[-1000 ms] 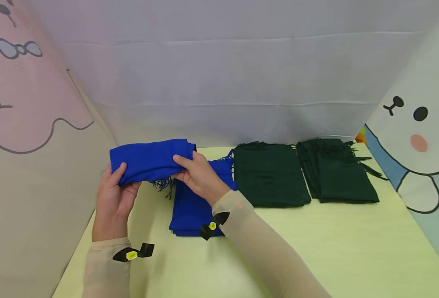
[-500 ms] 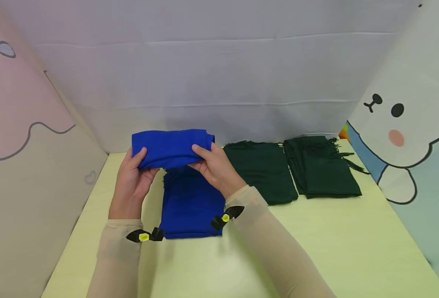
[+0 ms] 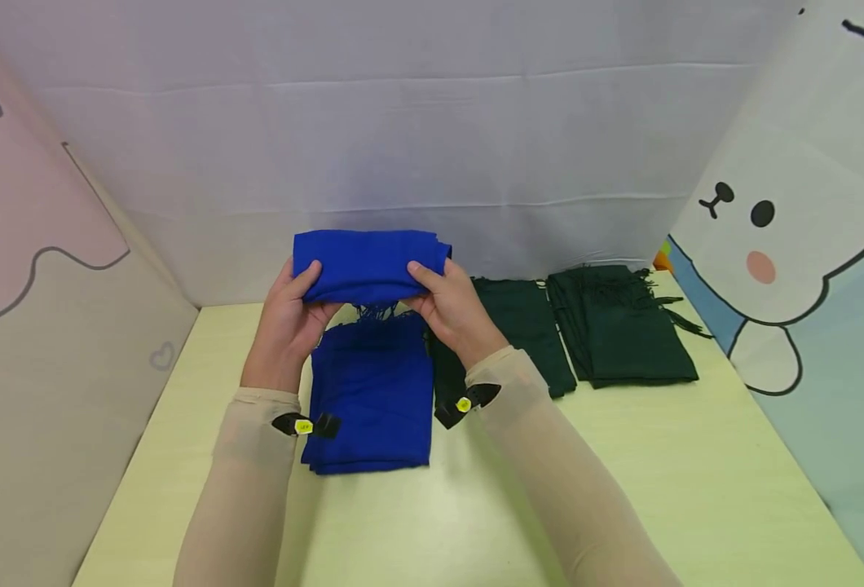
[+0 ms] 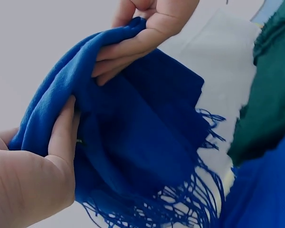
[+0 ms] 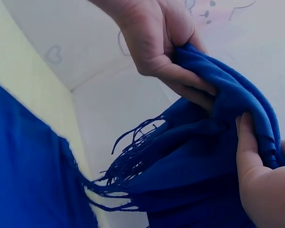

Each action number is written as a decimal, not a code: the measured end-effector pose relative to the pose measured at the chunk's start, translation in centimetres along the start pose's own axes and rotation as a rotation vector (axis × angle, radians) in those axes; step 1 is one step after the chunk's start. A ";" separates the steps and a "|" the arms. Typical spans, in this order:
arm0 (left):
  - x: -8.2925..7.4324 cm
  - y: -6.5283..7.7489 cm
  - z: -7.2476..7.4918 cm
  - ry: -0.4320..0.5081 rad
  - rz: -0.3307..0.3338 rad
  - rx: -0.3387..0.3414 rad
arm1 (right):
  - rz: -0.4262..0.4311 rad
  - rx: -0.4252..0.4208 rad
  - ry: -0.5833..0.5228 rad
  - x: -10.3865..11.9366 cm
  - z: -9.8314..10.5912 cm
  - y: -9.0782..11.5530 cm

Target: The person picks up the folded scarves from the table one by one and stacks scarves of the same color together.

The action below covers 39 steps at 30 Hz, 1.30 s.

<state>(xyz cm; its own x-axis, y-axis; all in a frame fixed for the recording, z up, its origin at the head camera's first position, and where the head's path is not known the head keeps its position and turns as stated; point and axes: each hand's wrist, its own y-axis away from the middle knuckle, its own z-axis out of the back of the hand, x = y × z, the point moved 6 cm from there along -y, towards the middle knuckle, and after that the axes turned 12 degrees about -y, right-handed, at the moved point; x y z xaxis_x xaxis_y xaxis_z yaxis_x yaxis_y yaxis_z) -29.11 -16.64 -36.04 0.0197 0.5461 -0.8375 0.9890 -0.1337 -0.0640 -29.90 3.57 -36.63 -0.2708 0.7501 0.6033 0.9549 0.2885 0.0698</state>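
A folded blue fringed scarf (image 3: pixel 369 262) is held up between both hands over the back of the table. My left hand (image 3: pixel 285 326) grips its left end, thumb on the near face and fingers beneath. The right end is gripped by my right hand (image 3: pixel 457 314) in the same way. In the left wrist view the scarf (image 4: pixel 133 123) hangs in layers below the fingers, its fringe loose at the bottom. The right wrist view shows the fringe trailing off the scarf (image 5: pixel 194 156). A second folded blue scarf (image 3: pixel 369 399) lies flat on the table below the hands.
Two folded dark green scarves lie to the right: one (image 3: pixel 523 326) partly behind my right arm, another (image 3: pixel 626 334) with fringe at its right side. The pale yellow table (image 3: pixel 667 481) meets a white cloth wall (image 3: pixel 403 139) at the back. Printed panels (image 3: pixel 791 244) flank it.
Both hands have carried the held blue scarf to the right and up, from the left of the flat blue scarf to behind and above it. The head view has turned slightly right.
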 end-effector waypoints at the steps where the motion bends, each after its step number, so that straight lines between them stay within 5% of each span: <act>1: 0.2 0.1 0.2 -0.022 0.011 -0.005 | -0.003 0.001 0.009 -0.1 0.3 0.0; 13: 3.8 3.9 4.1 -0.151 0.145 -0.071 | -0.119 -0.040 0.087 -4.7 4.0 1.6; 39: 8.1 13.0 7.5 -0.398 0.290 -0.184 | -0.320 -0.057 0.124 -11.0 7.5 9.4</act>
<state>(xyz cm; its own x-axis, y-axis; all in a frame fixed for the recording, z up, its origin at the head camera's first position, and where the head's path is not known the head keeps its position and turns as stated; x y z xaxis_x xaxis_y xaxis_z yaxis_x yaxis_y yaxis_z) -17.21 -20.12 -47.76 0.2739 0.1468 -0.9505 0.9615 -0.0659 0.2669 -18.88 2.54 -48.56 -0.5437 0.5483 0.6355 0.8305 0.4610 0.3128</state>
